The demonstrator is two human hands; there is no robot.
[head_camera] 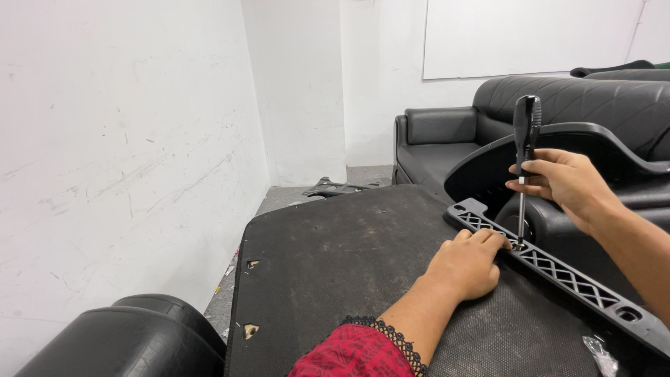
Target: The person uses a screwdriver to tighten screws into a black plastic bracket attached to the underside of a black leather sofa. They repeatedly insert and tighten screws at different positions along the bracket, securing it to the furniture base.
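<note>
White walls and a black sofa [447, 136] are framing the dark seat base [349, 265] lying in front of me. I'm resting my left hand [466, 264] on it, fingers curled, fingertips steadying the lattice bracket [558, 274]. My right hand [562, 183] is gripping the screwdriver [525, 150] upright, tip standing on the bracket.

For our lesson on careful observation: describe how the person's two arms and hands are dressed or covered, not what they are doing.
The left hand is bare; its arm has a red patterned sleeve edged in black lace. The right hand and forearm are bare, with no glove or sleeve visible.
</note>
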